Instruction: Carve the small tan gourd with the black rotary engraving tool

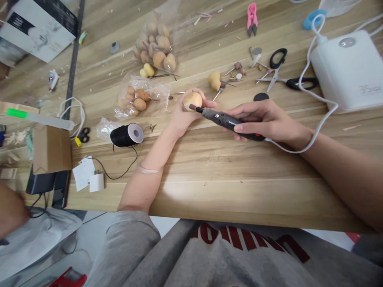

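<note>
My left hand (183, 115) is wrapped round a small pale gourd (191, 99), its rounded side facing up. In my right hand (263, 119) lies a black rotary tool (226, 120), gripped along its body like a pen. The brown tip of the tool meets the gourd's surface, or comes very close to it; I cannot tell which. From the tool's rear end a white cable (299, 151) runs over my right wrist. Just beyond my hands sits another small gourd (214, 81), with several loose grinding bits (237, 71) beside it.
Plastic bags of gourds (158, 48) lie at the back, near a black cord spool (125, 135). Scissors (278, 73), pink pliers (252, 18) and a white power box (347, 71) are at right. A cardboard box (52, 149) stands left, near another person's arm (12, 207).
</note>
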Demonstrator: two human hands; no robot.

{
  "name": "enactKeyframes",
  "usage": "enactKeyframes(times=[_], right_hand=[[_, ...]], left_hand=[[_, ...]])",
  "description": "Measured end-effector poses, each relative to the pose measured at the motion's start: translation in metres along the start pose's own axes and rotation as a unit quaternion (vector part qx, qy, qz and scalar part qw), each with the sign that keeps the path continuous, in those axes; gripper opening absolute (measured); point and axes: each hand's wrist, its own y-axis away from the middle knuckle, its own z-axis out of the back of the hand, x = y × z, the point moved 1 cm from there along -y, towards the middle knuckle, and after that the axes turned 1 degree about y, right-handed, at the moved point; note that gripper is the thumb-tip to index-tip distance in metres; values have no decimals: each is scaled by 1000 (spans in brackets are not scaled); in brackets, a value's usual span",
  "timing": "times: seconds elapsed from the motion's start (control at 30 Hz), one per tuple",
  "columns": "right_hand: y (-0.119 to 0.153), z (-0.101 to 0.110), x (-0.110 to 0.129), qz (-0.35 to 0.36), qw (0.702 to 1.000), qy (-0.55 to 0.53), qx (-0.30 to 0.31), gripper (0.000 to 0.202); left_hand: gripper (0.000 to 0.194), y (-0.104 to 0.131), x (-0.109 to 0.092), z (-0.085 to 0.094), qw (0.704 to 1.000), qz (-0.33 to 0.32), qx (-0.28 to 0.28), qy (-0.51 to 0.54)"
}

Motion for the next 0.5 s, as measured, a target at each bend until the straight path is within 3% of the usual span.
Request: enactKeyframes(times=[0.13,0.3,0.43,0.5], right_hand=[[0,1,0,7,999,-4,-34,28],[0,0,0,-5,1000,6,-16,26],[0,1,0,14,999,0,-41,29],[0,0,1,11,1000,0,-25,29]], left_hand=[[47,1,-1,1,999,0,-37,-28],[49,0,-2,-1,1000,7,-2,-12],[49,0,-2,-1,998,-14,-48,-24],[47,0,-1,-1,999,-11,-38,-16]])
